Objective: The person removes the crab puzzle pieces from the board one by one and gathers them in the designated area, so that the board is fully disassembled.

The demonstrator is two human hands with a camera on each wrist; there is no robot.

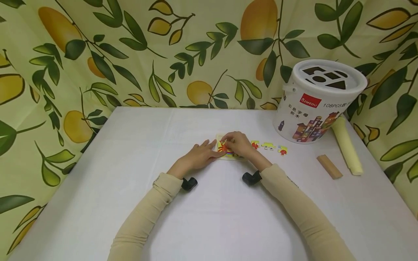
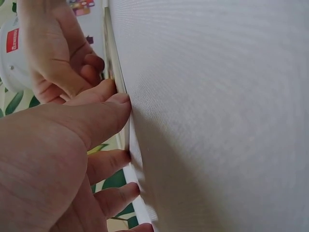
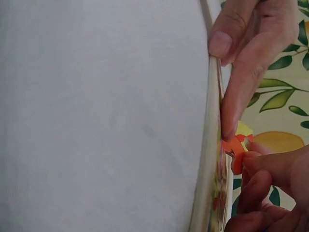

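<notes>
Head view: your left hand (image 1: 201,155) lies with fingers spread and nearly straight, thumb against the near edge of the board (image 3: 211,140), forefinger reaching over its face; presumably this steadies the board. Your right hand (image 1: 239,144) is closed to a pinch on an orange piece (image 3: 235,146), seen tilted up from the board in the right wrist view. A fingertip grip probably suits so thin a part, leaving its edges free for aligning; whether it touches the board cannot be told. The board itself lies flat on the counter (image 1: 209,217), between your hands. Three loose pieces (image 1: 268,145) sit in a row just right of it, apparently for easy reach. Farther right, near one another, are a wooden block (image 1: 329,166), a yellow roll (image 1: 347,146) and a bucket (image 1: 318,105), likely set aside to leave you working room.
</notes>
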